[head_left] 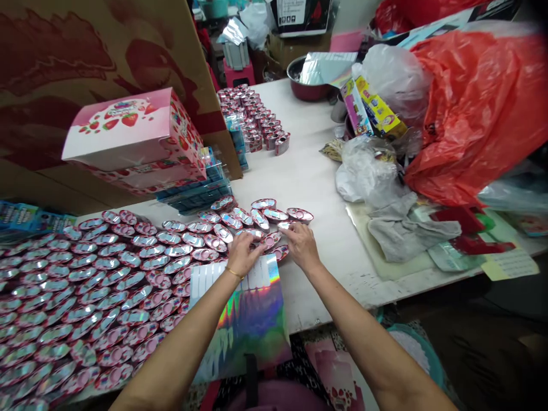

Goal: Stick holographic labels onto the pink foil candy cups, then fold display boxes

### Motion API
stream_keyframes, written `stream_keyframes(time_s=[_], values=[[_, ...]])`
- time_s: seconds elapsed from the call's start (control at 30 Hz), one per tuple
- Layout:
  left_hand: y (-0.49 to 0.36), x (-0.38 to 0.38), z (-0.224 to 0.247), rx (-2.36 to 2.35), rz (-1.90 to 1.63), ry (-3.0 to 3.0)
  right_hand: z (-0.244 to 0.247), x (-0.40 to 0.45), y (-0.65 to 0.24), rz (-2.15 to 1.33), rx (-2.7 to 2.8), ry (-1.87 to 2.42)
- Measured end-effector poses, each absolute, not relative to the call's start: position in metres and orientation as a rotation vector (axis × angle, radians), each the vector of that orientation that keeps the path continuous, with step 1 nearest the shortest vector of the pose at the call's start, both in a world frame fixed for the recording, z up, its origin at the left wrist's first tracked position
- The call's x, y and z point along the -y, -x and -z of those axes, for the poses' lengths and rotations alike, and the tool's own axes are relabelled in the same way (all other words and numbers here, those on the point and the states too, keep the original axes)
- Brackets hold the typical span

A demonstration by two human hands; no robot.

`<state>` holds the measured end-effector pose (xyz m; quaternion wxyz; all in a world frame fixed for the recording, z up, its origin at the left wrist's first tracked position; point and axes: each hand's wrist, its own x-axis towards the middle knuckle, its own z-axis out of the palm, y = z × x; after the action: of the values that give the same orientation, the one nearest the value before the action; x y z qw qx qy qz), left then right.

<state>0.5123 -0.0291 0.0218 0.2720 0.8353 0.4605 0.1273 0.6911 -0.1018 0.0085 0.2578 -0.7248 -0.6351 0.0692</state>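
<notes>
Rows of small oval pink packages point(115, 274) with shiny silver tops cover the left of the white table. My left hand point(245, 254), with a gold bracelet at the wrist, is bent over one of the packages near the group's right end. Close to it on the right, my right hand point(300, 244) has its fingers closed at the edge of another oval package point(283, 225). A pink-topped package point(270, 241) lies between both hands. Below them a rainbow-shiny holographic sheet point(252, 319) hangs over the table's front edge.
A strawberry-printed box point(128, 131) stands on blue packs point(201, 191) beside a large cardboard carton point(107, 45). More packages point(252, 117) and a dark red bowl point(306, 85) are farther back. Plastic bags point(479, 114) and a grey cloth point(402, 225) lie right.
</notes>
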Motion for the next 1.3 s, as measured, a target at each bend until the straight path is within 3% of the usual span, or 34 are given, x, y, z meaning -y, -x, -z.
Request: stream_keyframes(time_s=[0.17,0.47,0.73,0.87,1.07,1.3], values=[[-0.482,0.041,-0.012,-1.136,-0.072,-2.348,-0.002,0.119,-0.666,-0.33,1.97,1.813],[-0.492,0.054,0.007,-1.259,-0.235,-2.275,0.021,0.147,-0.652,-0.021,2.207,1.727],[-0.49,0.054,0.01,-1.251,-0.277,-2.245,0.014,0.153,-0.654,-0.037,2.201,1.619],[-0.49,0.054,0.01,-1.246,-0.242,-2.254,-0.008,0.15,-0.649,-0.391,1.864,1.729],[-0.496,0.051,-0.007,-1.176,-0.284,-2.175,-0.037,0.134,-0.673,-1.062,0.874,1.638],[-0.547,0.041,-0.024,-1.022,-0.323,-1.164,-0.033,0.12,-0.693,-1.081,0.25,1.513]])
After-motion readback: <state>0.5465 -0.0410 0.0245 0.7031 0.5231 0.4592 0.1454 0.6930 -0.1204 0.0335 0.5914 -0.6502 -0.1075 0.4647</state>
